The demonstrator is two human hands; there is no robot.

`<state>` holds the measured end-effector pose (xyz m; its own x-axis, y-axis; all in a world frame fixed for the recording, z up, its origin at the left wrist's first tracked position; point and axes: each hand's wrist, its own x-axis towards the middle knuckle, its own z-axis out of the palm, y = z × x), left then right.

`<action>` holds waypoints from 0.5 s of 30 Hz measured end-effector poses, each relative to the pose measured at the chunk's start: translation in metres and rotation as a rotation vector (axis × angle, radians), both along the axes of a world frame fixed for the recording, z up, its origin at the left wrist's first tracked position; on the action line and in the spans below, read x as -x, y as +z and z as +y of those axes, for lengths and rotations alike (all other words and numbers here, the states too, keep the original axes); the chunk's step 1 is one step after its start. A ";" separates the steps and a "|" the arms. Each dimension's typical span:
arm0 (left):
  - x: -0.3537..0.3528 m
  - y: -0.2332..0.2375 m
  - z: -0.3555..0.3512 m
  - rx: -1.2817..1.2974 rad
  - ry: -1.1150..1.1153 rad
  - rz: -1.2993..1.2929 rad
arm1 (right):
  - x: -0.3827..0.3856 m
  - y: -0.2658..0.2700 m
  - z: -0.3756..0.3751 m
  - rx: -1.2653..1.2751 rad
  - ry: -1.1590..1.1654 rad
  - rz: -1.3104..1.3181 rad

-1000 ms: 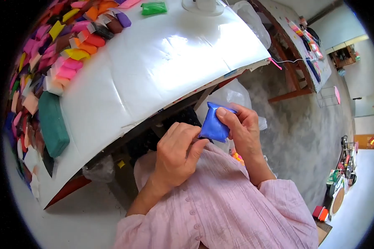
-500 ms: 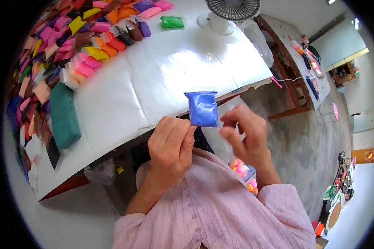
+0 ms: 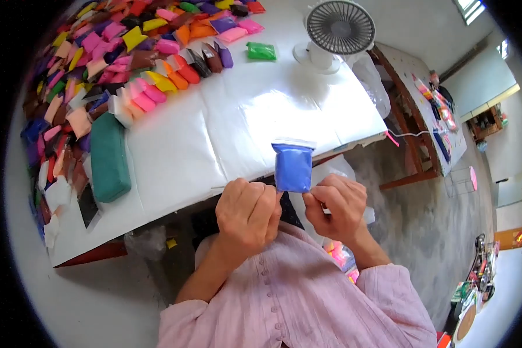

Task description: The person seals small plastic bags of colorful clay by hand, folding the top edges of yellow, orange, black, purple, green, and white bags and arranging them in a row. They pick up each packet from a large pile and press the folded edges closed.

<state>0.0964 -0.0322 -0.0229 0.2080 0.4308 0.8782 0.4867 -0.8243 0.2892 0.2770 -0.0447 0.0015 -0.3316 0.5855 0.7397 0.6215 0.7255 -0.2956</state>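
Note:
A clear zip bag packed with a blue block [image 3: 293, 168] hangs in front of my chest, near the table's front edge, its zip strip at the far end. My left hand [image 3: 247, 216] pinches the bag's near left corner between thumb and curled fingers. At the near right corner, my right hand [image 3: 337, 207] has closed thumb and forefinger on the bag. The blue filling looks smooth and fills most of the bag.
Many small colourful packets [image 3: 116, 55] are heaped on the left of the white-covered table [image 3: 180, 145]. Beside them lie a dark green block [image 3: 109, 159] and a green packet [image 3: 261, 51]. A white fan [image 3: 339, 29] stands at the back. Pink and orange packets [image 3: 342, 258] sit below, by my right forearm.
My right hand has come in from beside the bag and now pinches its near right corner. My left hand keeps its hold. The whole view has shifted slightly.

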 end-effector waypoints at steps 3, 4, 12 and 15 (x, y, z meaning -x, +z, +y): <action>0.008 0.008 0.008 -0.013 -0.014 -0.057 | -0.007 0.018 0.003 0.617 0.158 0.345; 0.011 0.011 0.012 -0.017 -0.028 -0.081 | -0.001 0.020 0.009 0.766 0.256 0.608; 0.027 0.033 0.033 0.079 0.020 -0.115 | 0.019 0.066 0.057 0.993 0.246 0.662; 0.037 0.034 0.044 0.282 0.159 -0.230 | 0.027 0.056 0.115 0.487 -0.032 0.343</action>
